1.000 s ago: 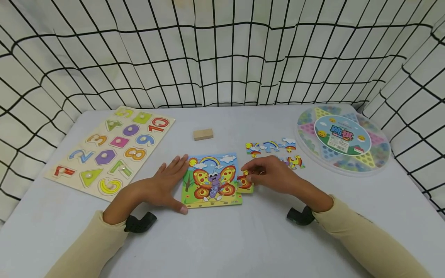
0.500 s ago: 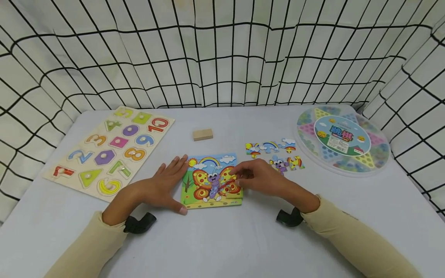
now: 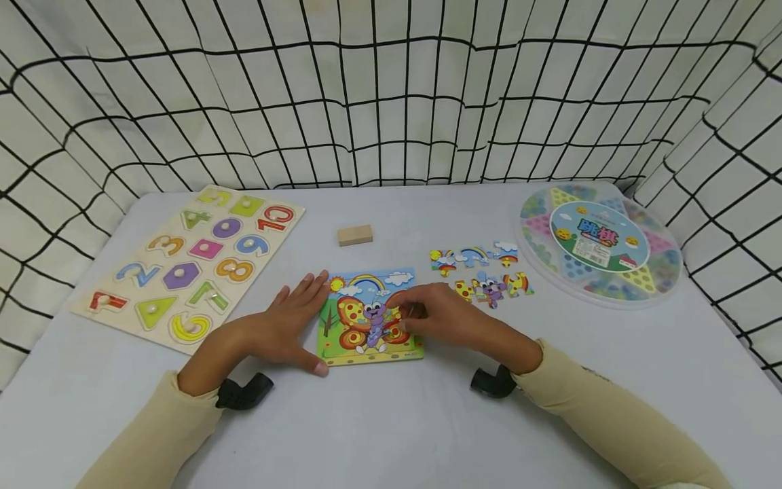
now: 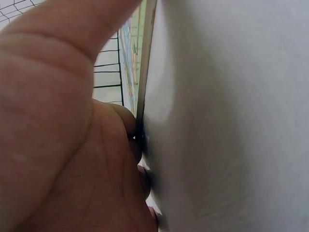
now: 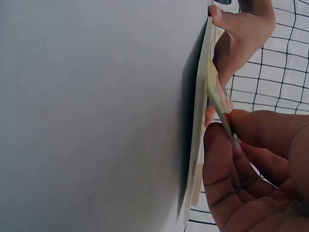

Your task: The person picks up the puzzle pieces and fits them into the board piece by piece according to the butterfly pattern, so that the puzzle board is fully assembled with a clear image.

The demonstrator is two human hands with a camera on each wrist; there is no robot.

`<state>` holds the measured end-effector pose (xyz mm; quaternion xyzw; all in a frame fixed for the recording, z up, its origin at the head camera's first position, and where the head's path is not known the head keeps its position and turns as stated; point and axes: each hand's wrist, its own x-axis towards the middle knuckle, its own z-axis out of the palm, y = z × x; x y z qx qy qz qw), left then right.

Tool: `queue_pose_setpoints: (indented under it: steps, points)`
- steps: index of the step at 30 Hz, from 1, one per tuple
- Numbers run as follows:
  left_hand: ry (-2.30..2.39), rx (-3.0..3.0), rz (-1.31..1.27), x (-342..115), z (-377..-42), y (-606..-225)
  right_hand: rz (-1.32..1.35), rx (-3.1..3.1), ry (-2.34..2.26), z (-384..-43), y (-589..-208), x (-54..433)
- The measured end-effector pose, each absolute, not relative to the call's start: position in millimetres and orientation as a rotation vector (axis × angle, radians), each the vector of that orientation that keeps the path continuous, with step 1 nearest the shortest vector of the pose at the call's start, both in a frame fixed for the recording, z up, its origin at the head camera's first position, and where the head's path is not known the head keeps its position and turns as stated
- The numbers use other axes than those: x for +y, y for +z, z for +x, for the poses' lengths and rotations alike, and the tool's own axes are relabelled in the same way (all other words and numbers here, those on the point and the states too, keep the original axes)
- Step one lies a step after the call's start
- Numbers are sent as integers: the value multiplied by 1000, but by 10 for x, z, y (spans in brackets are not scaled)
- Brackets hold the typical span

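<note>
A butterfly jigsaw board [image 3: 334, 345] lies flat on the white table. Along its left edge my left hand [image 3: 277, 333] rests with fingers spread and the thumb at the lower left corner. My right hand [image 3: 452, 316] pinches a puzzle piece [image 5: 219, 99] between thumb and fingers over the right side of the board. In the right wrist view the piece is tilted, its lower end at the board's surface. The fingers partly hide it in the head view. Right of the board lie two rows of loose pieces, among them a rainbow piece [image 3: 474, 257] and a purple butterfly-face piece [image 3: 491, 288].
A wooden number-and-shape board [image 3: 277, 238] lies at the left. Behind the jigsaw board sits a small wooden block [image 3: 355, 235]. A round, clear-covered game set [image 3: 599, 238] stands at the back right. Black-grid white cloth walls [image 3: 391, 102] surround the table [image 3: 391, 421].
My right hand has moved left with the puzzle piece, from beside the board's right edge to over the butterfly's right wing, uncovering more loose pieces. The left hand has stayed put.
</note>
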<state>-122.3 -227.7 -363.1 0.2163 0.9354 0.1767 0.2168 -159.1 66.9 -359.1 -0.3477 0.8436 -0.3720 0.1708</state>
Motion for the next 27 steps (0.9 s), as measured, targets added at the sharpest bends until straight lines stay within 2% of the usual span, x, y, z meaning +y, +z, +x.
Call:
queue_pose_setpoints:
  steps: [12,27]
  points:
    - [496,2592,585,-2273,-1211,-3612,-1113,2522,-794,-1593,-3569,602]
    - [476,2595,584,-2255,-1221,-3624,-1069,2530,-765,-1578,-3553,558]
